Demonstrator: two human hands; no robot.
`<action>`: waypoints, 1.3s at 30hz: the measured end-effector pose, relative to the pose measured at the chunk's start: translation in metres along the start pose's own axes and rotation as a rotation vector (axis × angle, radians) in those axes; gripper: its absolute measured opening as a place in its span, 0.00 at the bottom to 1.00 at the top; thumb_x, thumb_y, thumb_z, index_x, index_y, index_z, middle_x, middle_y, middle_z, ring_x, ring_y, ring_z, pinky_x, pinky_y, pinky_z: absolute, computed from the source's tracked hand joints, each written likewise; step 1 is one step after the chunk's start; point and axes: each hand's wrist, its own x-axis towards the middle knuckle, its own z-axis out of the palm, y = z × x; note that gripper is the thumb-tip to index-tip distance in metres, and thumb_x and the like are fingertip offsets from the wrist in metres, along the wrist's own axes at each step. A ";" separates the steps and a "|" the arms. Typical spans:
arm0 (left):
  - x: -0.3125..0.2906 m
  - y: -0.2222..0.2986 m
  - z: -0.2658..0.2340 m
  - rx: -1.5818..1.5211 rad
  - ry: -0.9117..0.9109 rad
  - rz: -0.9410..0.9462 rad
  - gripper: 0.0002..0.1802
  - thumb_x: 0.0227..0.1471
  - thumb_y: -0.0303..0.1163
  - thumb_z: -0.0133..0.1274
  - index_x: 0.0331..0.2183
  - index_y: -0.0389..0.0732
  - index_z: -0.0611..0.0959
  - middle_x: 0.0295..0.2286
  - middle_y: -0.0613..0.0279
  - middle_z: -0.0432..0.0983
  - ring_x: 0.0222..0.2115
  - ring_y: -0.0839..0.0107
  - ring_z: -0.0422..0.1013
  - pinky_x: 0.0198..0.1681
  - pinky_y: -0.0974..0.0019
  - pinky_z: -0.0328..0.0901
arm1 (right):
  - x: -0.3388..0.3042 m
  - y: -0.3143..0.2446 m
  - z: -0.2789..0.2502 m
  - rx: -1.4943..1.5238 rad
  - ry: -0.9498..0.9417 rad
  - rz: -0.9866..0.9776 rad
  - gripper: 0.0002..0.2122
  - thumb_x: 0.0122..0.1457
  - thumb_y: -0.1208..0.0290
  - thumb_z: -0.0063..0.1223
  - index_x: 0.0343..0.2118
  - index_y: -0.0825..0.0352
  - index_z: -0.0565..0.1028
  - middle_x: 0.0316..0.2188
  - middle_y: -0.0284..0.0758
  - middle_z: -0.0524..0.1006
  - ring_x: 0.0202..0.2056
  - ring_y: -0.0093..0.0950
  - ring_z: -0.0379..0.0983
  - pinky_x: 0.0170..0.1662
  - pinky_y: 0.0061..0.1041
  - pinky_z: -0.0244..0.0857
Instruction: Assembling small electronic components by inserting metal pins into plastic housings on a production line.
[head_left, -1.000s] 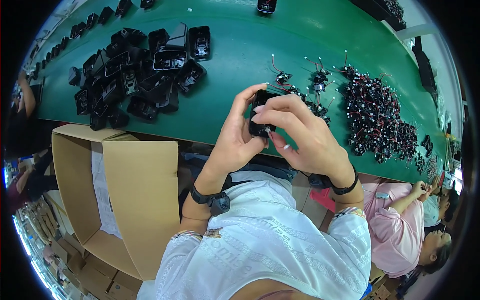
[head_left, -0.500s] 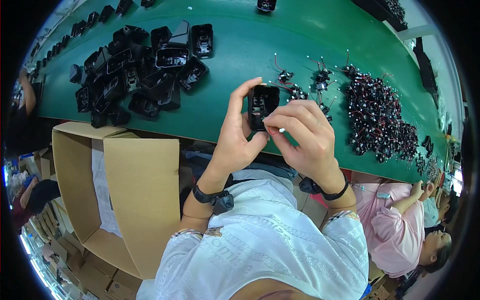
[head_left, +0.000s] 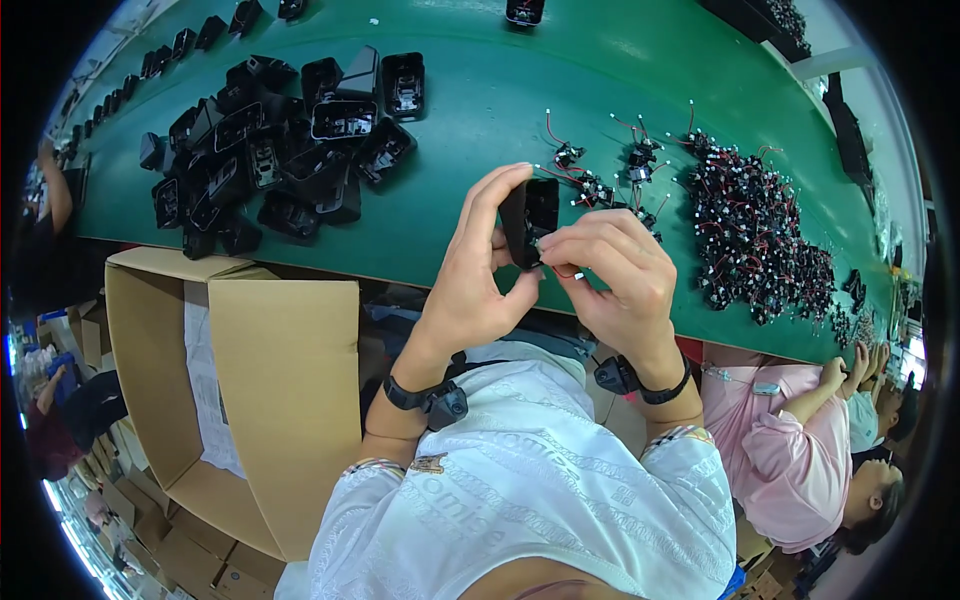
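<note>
Well to the left of the held case [head_left: 514, 222], an open carton [head_left: 285, 400] is standing closer to the person's body, and a pile of cases [head_left: 264, 158], all black, is spreading across the green table [head_left: 470, 110] on the far side of that carton. Just left of the held case, the left hand [head_left: 474, 278] is curving around it like a bracket, index finger at its far end and thumb at its near end, so the hand is standing only as wide as the case is long. The held case is sitting between the two hands, its long axis running away from the body, its open face turning toward the right. A red wire [head_left: 564, 273] with a white plug [head_left: 579, 276] is trailing off its near right corner. There the right hand [head_left: 628, 268] is bringing its fingertips close together, touching or nearly touching the rim; from here I'm not able to tell what they are pinching. Both hands are staying near, the left wrapping closer. Right of the held case, a few modules [head_left: 597, 190] are lying loose, and farther right a heap of modules [head_left: 750, 222] is filling the table, with a co-worker [head_left: 785, 485] in pink sitting beyond.
</note>
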 end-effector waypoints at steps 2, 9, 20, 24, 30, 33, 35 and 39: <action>-0.001 0.005 -0.005 -0.054 -0.078 -0.037 0.48 0.42 0.10 0.56 0.65 0.37 0.61 0.63 0.55 0.54 0.54 0.62 0.71 0.51 0.62 0.74 | 0.001 0.004 -0.001 0.114 -0.016 0.039 0.12 0.39 0.86 0.67 0.27 0.64 0.81 0.31 0.30 0.84 0.34 0.30 0.78 0.39 0.29 0.72; 0.002 0.008 -0.028 -0.148 -0.220 -0.097 0.51 0.40 0.13 0.67 0.65 0.39 0.63 0.59 0.57 0.63 0.53 0.66 0.72 0.53 0.63 0.72 | 0.000 0.001 -0.005 0.338 -0.022 0.101 0.11 0.39 0.85 0.68 0.24 0.62 0.80 0.29 0.30 0.86 0.30 0.23 0.77 0.41 0.26 0.64; 0.001 -0.010 -0.029 -0.291 -0.283 0.002 0.53 0.38 0.19 0.72 0.64 0.36 0.64 0.59 0.56 0.65 0.56 0.66 0.70 0.59 0.61 0.67 | -0.009 -0.010 0.001 0.325 0.027 0.160 0.10 0.44 0.86 0.67 0.26 0.63 0.79 0.29 0.31 0.85 0.32 0.24 0.74 0.41 0.25 0.62; 0.003 -0.010 -0.022 -0.266 -0.268 0.062 0.53 0.37 0.23 0.73 0.63 0.34 0.65 0.59 0.44 0.66 0.60 0.59 0.67 0.59 0.58 0.67 | -0.020 -0.012 0.018 0.196 0.133 0.112 0.11 0.44 0.86 0.66 0.29 0.64 0.79 0.31 0.32 0.84 0.34 0.27 0.72 0.41 0.26 0.63; 0.006 -0.014 -0.024 -0.250 -0.272 0.110 0.50 0.38 0.23 0.73 0.62 0.37 0.67 0.58 0.39 0.68 0.58 0.55 0.69 0.57 0.55 0.69 | -0.020 -0.020 0.009 0.103 0.187 0.101 0.13 0.43 0.82 0.69 0.34 0.63 0.81 0.46 0.38 0.78 0.35 0.30 0.71 0.37 0.27 0.66; 0.009 -0.020 -0.027 -0.271 -0.250 0.254 0.48 0.39 0.22 0.72 0.61 0.40 0.68 0.58 0.34 0.67 0.54 0.51 0.72 0.55 0.51 0.72 | -0.017 -0.021 0.005 0.060 0.133 0.118 0.15 0.42 0.78 0.69 0.36 0.61 0.83 0.52 0.39 0.73 0.36 0.32 0.71 0.35 0.28 0.66; 0.010 -0.024 -0.029 -0.229 -0.256 0.289 0.47 0.39 0.22 0.72 0.61 0.40 0.69 0.58 0.34 0.67 0.55 0.52 0.72 0.55 0.51 0.71 | -0.014 -0.021 0.006 -0.001 0.063 0.095 0.14 0.43 0.74 0.69 0.36 0.59 0.83 0.53 0.39 0.72 0.38 0.33 0.70 0.34 0.29 0.67; 0.009 -0.021 -0.027 -0.228 -0.260 0.297 0.40 0.43 0.20 0.69 0.58 0.39 0.74 0.60 0.43 0.67 0.59 0.57 0.68 0.58 0.58 0.68 | -0.011 -0.022 0.004 -0.058 0.031 0.084 0.13 0.42 0.76 0.68 0.34 0.60 0.82 0.53 0.38 0.72 0.39 0.34 0.71 0.36 0.30 0.68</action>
